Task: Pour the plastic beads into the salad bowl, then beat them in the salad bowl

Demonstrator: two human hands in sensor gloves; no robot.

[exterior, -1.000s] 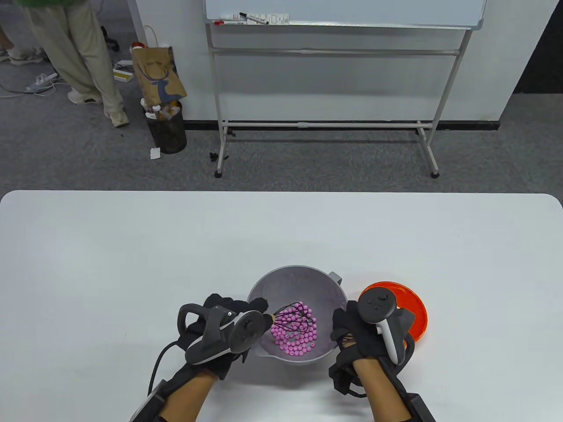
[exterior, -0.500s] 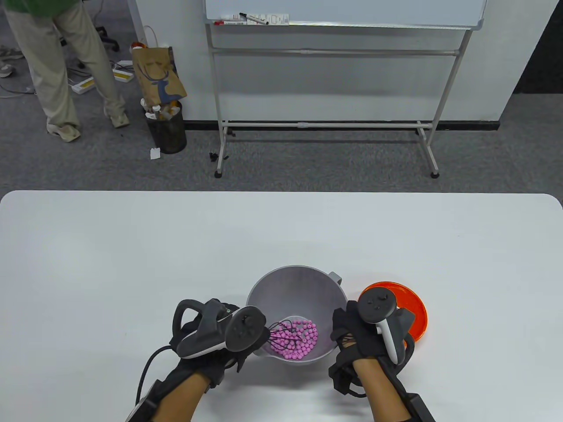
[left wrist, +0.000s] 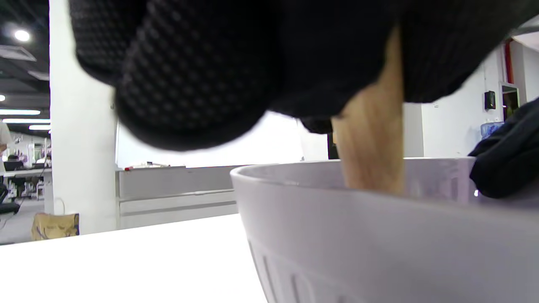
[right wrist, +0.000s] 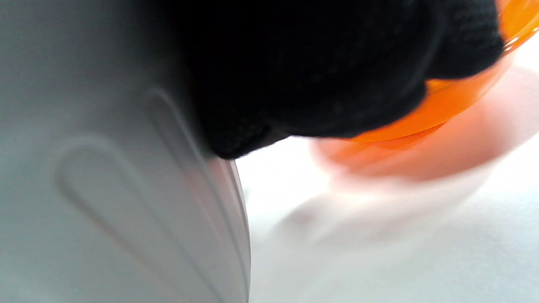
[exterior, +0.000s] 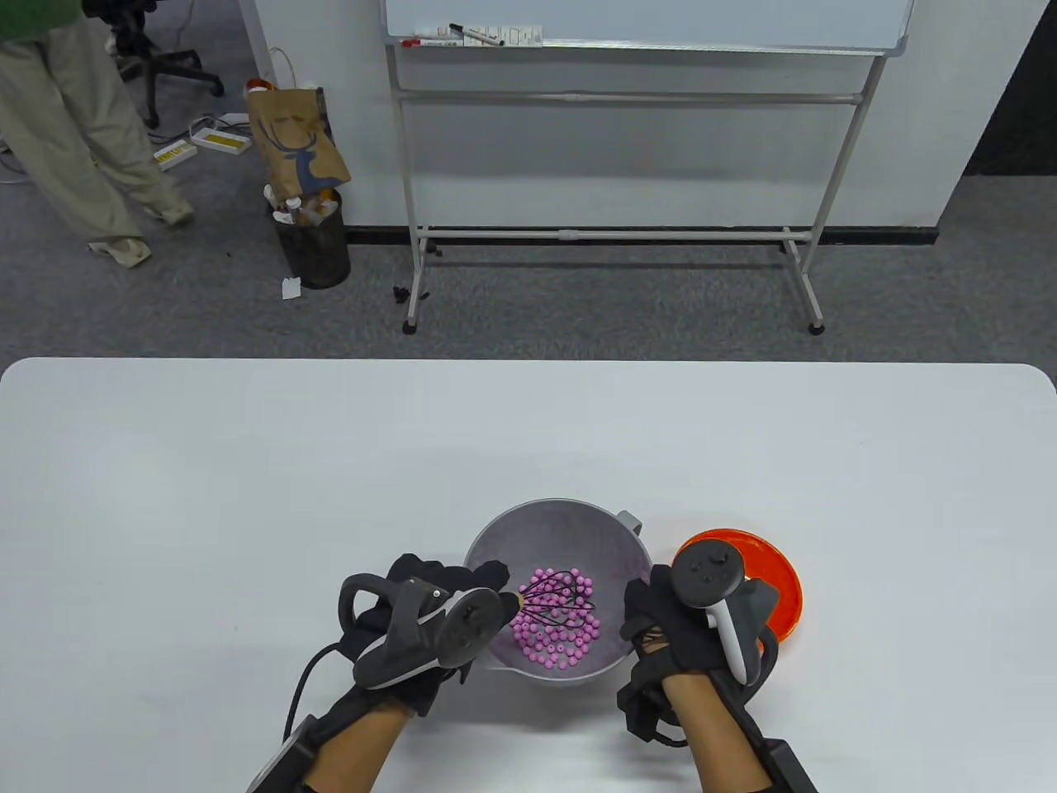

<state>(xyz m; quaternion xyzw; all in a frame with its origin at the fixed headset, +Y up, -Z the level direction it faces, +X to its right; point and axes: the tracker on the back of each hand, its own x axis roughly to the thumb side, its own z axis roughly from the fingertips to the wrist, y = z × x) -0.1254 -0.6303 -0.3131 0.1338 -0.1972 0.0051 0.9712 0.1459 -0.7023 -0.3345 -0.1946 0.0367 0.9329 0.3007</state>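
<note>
A grey salad bowl (exterior: 570, 529) stands near the table's front edge, with pink plastic beads (exterior: 553, 640) heaped in its bottom. My left hand (exterior: 446, 599) grips the wooden handle (left wrist: 370, 139) of a black wire whisk (exterior: 560, 600), whose head lies among the beads. My right hand (exterior: 661, 619) holds the bowl's right rim and outer wall (right wrist: 105, 189). In the left wrist view the handle drops behind the bowl's near rim (left wrist: 337, 198).
An orange bowl (exterior: 776, 578) sits just right of the salad bowl, partly behind my right hand. Beyond the table stand a whiteboard stand (exterior: 611, 231), a black bin (exterior: 314, 244), a paper bag (exterior: 297, 140), and a person's legs (exterior: 66, 149) at far left.
The whisk swept from the bowl's middle to its near left and back to the middle, pushing the beads about. My left hand moved with it. The person behind walked left.
</note>
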